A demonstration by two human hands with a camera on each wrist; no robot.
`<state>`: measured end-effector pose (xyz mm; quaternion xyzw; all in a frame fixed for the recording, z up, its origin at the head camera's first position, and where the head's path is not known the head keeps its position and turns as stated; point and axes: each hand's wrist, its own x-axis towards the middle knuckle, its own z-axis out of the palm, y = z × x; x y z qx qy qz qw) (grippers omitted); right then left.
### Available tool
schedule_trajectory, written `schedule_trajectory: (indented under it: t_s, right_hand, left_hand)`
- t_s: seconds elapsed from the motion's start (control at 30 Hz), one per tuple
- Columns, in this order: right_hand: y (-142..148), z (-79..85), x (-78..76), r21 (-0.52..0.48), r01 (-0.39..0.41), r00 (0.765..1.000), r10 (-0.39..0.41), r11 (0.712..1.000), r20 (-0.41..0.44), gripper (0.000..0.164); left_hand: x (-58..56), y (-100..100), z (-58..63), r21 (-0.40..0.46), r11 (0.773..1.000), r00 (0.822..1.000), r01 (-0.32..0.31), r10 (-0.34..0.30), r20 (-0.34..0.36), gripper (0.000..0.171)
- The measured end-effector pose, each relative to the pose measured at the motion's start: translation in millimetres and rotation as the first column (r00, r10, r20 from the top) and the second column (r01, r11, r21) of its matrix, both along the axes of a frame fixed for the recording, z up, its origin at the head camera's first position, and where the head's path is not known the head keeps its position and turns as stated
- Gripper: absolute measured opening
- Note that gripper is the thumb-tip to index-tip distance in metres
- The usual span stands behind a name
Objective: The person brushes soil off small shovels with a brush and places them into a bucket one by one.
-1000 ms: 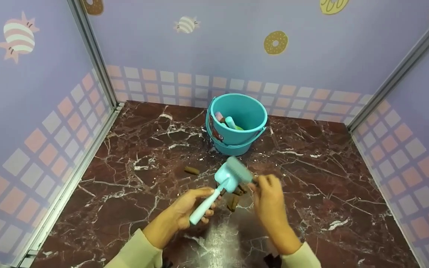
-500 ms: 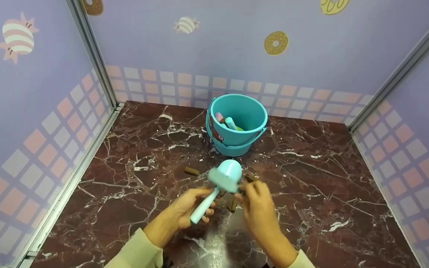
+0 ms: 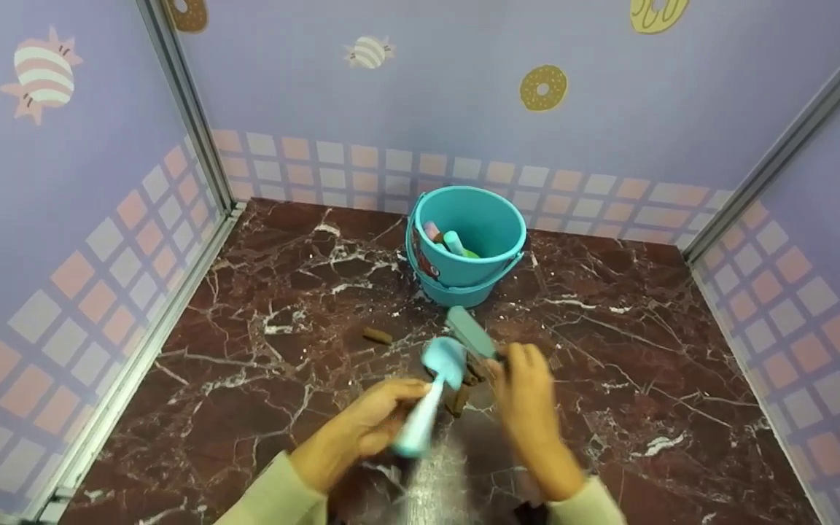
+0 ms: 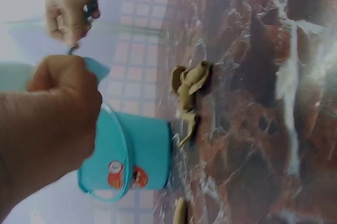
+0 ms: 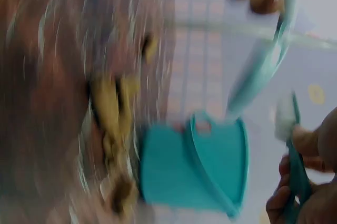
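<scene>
My left hand (image 3: 362,423) grips the handle of a pale blue toy shovel (image 3: 443,357), whose blade points away from me. Just right of the blade, my right hand (image 3: 533,394) holds a small brush (image 3: 472,334) by its teal handle; its white bristles (image 5: 286,116) show in the right wrist view. A gap separates brush and shovel there. Beneath both tools lie several curled, yellow-brown pieces (image 4: 189,84), partly covered by the blade in the head view. One short brown piece (image 3: 378,335) lies apart on the left. My left fingers hide most of the shovel in the left wrist view.
A turquoise bucket (image 3: 456,275) with its handle down stands behind the tools, near the back wall. Inside it are a light blue handle (image 3: 453,242) and a pink item (image 3: 431,230). Printed walls enclose the dark red marble surface (image 3: 259,408) at the back and sides.
The brush crossed the shovel toward my left hand, then went back up and right, off it. My left hand has turned the shovel, so its blade sits lower and its handle end has swung right.
</scene>
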<state>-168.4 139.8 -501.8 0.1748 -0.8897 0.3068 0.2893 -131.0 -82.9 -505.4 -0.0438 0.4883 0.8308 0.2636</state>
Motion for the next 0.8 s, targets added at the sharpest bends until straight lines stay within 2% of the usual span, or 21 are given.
schedule_trajectory:
  t_s: [0.1, 0.17, 0.33, 0.57, 0.67, 0.8]
  right_hand:
    - [-5.2, -7.8, 3.2, 0.001, -0.013, 0.999, 0.013, 1.000, 0.035, 0.018]
    - [-5.8, -11.5, 4.3, -0.006, -0.003, 0.999, 0.004, 1.000, 0.045, 0.017]
    - [-4.9, -12.3, 3.7, -0.003, 0.003, 0.997, -0.002, 1.000, 0.071, 0.017]
    - [-14.2, -11.9, 5.6, 0.033, -0.089, 0.995, 0.087, 0.996, 0.053, 0.018]
    - [-19.3, -13.0, 7.0, 0.052, -0.131, 0.990, 0.128, 0.990, 0.056, 0.016]
    - [-18.5, -17.1, 0.5, 0.056, -0.115, 0.991, 0.111, 0.992, 0.070, 0.015]
  left_hand:
    - [-7.9, 8.5, -6.6, 0.001, 1.000, 1.000, -0.021, 0.021, 0.015, 0.014]
    - [-11.3, 11.3, -10.4, -0.035, 0.999, 0.999, -0.041, 0.042, 0.026, 0.016]
    - [-12.1, 10.3, -14.9, -0.105, 0.992, 0.997, -0.073, 0.077, 0.026, 0.018]
    - [-10.1, 10.8, -11.0, -0.061, 0.994, 0.996, -0.086, 0.088, 0.015, 0.026]
    - [-9.0, 12.3, -9.5, -0.046, 0.997, 0.997, -0.069, 0.070, 0.013, 0.025]
    - [-6.4, 13.5, -7.7, -0.032, 0.999, 1.000, -0.022, 0.022, 0.006, 0.021]
